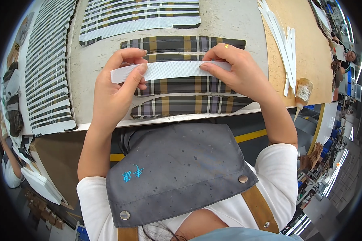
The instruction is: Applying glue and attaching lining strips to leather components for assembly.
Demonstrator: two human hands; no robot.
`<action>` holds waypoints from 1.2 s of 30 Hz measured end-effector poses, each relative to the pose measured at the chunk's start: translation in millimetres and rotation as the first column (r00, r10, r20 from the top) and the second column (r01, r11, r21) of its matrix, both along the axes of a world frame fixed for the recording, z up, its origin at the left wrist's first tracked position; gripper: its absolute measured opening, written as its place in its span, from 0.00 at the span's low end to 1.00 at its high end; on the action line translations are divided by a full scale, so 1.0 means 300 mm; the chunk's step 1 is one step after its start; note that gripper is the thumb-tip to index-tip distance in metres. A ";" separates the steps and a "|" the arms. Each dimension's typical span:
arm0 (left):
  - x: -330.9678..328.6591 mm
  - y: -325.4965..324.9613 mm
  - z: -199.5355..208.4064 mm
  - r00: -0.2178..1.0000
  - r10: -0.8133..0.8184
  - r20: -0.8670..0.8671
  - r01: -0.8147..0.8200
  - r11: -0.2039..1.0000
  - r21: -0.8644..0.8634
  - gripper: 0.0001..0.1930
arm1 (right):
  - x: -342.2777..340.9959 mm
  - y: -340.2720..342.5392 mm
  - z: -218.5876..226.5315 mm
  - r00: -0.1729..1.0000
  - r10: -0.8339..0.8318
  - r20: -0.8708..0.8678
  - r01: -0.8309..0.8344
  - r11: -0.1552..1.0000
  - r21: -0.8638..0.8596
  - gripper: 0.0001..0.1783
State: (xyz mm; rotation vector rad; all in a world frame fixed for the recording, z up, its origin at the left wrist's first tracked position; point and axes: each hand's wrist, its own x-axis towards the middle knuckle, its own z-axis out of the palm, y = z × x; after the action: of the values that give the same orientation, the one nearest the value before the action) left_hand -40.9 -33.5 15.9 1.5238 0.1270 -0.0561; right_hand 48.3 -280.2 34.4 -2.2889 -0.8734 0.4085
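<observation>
Stretched level between my two hands is a white textured strip (169, 70), a narrow band with small notches along its edges. My left hand (122, 76) pinches its left end between thumb and fingers. The right end sits between thumb and forefinger of my right hand (233, 66), which wears a ring. Directly beneath the strip lie several plaid fabric pieces (191, 105), dark with brown, white and purple-grey bands, laid in rows near the table's front edge. The strip overlaps the middle rows; whether it touches them I cannot tell.
Overlapping rows of plaid pieces with white strips (50, 80) cover the table's left side; another such stack (140, 24) lies at the back. Loose white strips (283, 52) and a glue bottle (304, 92) with its nozzle over the edge are on the right. Other people are visible at both sides.
</observation>
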 end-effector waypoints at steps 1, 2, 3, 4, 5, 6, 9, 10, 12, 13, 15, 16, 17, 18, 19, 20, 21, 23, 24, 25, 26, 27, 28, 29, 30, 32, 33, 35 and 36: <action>0.001 -0.004 0.005 0.999 0.036 -0.001 -0.036 0.989 0.146 0.11 | 0.006 0.000 -0.018 0.999 -0.004 0.033 0.005 0.999 -0.033 0.10; 0.002 -0.006 0.007 0.997 0.072 0.002 -0.070 0.955 0.288 0.11 | 0.009 0.001 -0.034 0.998 -0.007 0.065 0.011 0.998 -0.066 0.12; 0.009 0.000 -0.004 0.998 0.070 -0.001 -0.067 0.956 0.287 0.11 | 0.013 0.006 -0.045 0.998 -0.008 0.062 0.013 0.998 -0.067 0.12; 0.019 0.009 -0.023 0.989 0.031 0.148 -0.100 0.864 0.493 0.10 | 0.015 0.012 -0.055 0.996 -0.018 0.087 0.026 0.995 -0.092 0.12; 0.027 0.016 -0.035 0.959 -0.043 0.280 -0.161 0.730 0.664 0.09 | 0.017 0.018 -0.063 0.993 -0.028 0.112 0.041 0.992 -0.117 0.12; 0.024 0.011 -0.032 0.958 -0.043 0.283 -0.163 0.728 0.666 0.09 | 0.014 0.018 -0.067 0.993 -0.028 0.115 0.041 0.993 -0.113 0.12; 0.023 -0.004 -0.030 0.980 -0.054 0.192 -0.101 0.697 0.710 0.08 | 0.011 0.020 -0.076 0.985 0.011 0.170 0.014 0.989 -0.144 0.11; 0.026 -0.004 -0.035 0.978 -0.057 0.200 -0.107 0.688 0.718 0.07 | 0.014 0.023 -0.078 0.985 0.017 0.169 0.010 0.988 -0.155 0.11; 0.030 -0.001 -0.045 0.977 -0.059 0.206 -0.112 0.679 0.725 0.07 | 0.017 0.026 -0.083 0.986 0.024 0.166 0.004 0.986 -0.167 0.11; 0.031 0.002 -0.049 0.977 -0.073 0.199 -0.100 0.669 0.737 0.06 | 0.017 0.027 -0.085 0.985 0.025 0.172 0.005 0.985 -0.172 0.10; 0.033 0.007 -0.059 0.978 -0.086 0.191 -0.088 0.657 0.748 0.06 | 0.015 0.028 -0.087 0.984 0.027 0.176 0.004 0.984 -0.176 0.10; 0.034 0.009 -0.064 0.973 -0.106 0.207 -0.093 0.639 0.764 0.06 | 0.013 0.029 -0.087 0.984 0.017 0.177 0.015 0.984 -0.178 0.10; 0.035 0.010 -0.067 0.967 -0.127 0.222 -0.098 0.619 0.779 0.06 | 0.012 0.030 -0.088 0.984 0.008 0.178 0.025 0.983 -0.180 0.10; 0.034 0.009 -0.067 0.967 -0.126 0.221 -0.098 0.618 0.780 0.06 | 0.011 0.029 -0.089 0.984 0.009 0.177 0.023 0.984 -0.179 0.10; 0.034 0.006 -0.066 0.973 -0.116 0.201 -0.088 0.618 0.781 0.06 | 0.011 0.028 -0.089 0.985 0.012 0.172 0.019 0.984 -0.179 0.09; 0.034 0.005 -0.066 0.978 -0.106 0.181 -0.078 0.618 0.782 0.05 | 0.011 0.027 -0.090 0.986 0.016 0.167 0.014 0.984 -0.178 0.09; 0.033 0.004 -0.066 0.978 -0.105 0.180 -0.078 0.617 0.783 0.05 | 0.010 0.028 -0.090 0.986 0.017 0.166 0.013 0.984 -0.177 0.09; 0.033 0.005 -0.068 0.979 -0.108 0.173 -0.071 0.614 0.786 0.05 | 0.009 0.030 -0.088 0.986 0.030 0.163 0.002 0.982 -0.191 0.09; 0.033 0.006 -0.068 0.979 -0.105 0.172 -0.073 0.610 0.789 0.05 | 0.008 0.031 -0.089 0.986 0.032 0.162 -0.001 0.982 -0.187 0.09; 0.033 0.006 -0.069 0.979 -0.109 0.174 -0.074 0.604 0.794 0.05 | 0.007 0.031 -0.090 0.983 0.035 0.178 -0.002 0.983 -0.183 0.08; 0.033 0.006 -0.070 0.978 -0.113 0.176 -0.074 0.596 0.799 0.05 | 0.006 0.031 -0.091 0.980 0.038 0.195 -0.003 0.984 -0.178 0.08; 0.035 0.007 -0.072 0.978 -0.112 0.175 -0.075 0.593 0.802 0.05 | 0.007 0.030 -0.090 0.980 0.040 0.194 -0.006 0.985 -0.174 0.08; 0.037 0.007 -0.076 0.977 -0.115 0.182 -0.077 0.601 0.795 0.06 | 0.008 0.030 -0.086 0.982 0.052 0.183 -0.016 0.981 -0.193 0.08; 0.037 0.008 -0.077 0.975 -0.118 0.189 -0.079 0.610 0.789 0.06 | 0.009 0.031 -0.084 0.983 0.063 0.171 -0.025 0.977 -0.213 0.08; 0.037 0.006 -0.077 0.975 -0.118 0.188 -0.079 0.607 0.791 0.06 | 0.011 0.032 -0.083 0.983 0.063 0.172 -0.026 0.978 -0.209 0.08; 0.037 0.004 -0.074 0.977 -0.111 0.181 -0.078 0.603 0.794 0.06 | 0.013 0.034 -0.082 0.984 0.077 0.158 -0.038 0.970 -0.240 0.08; 0.037 0.002 -0.074 0.977 -0.115 0.181 -0.077 0.601 0.795 0.06 | 0.013 0.035 -0.081 0.985 0.074 0.159 -0.035 0.971 -0.238 0.08; 0.035 -0.002 -0.070 0.979 -0.126 0.158 -0.062 0.557 0.828 0.06 | 0.010 0.036 -0.079 0.981 0.079 0.176 -0.036 0.970 -0.239 0.08; 0.036 0.000 -0.063 0.978 -0.135 0.159 -0.058 0.556 0.829 0.06 | 0.010 0.036 -0.077 0.982 0.071 0.177 -0.028 0.971 -0.237 0.08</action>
State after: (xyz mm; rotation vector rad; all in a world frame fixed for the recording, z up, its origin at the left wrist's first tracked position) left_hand -30.0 -33.4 -3.0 2.5001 -0.0703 0.1573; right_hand 51.3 -269.3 11.2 -2.5574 -1.0223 0.3400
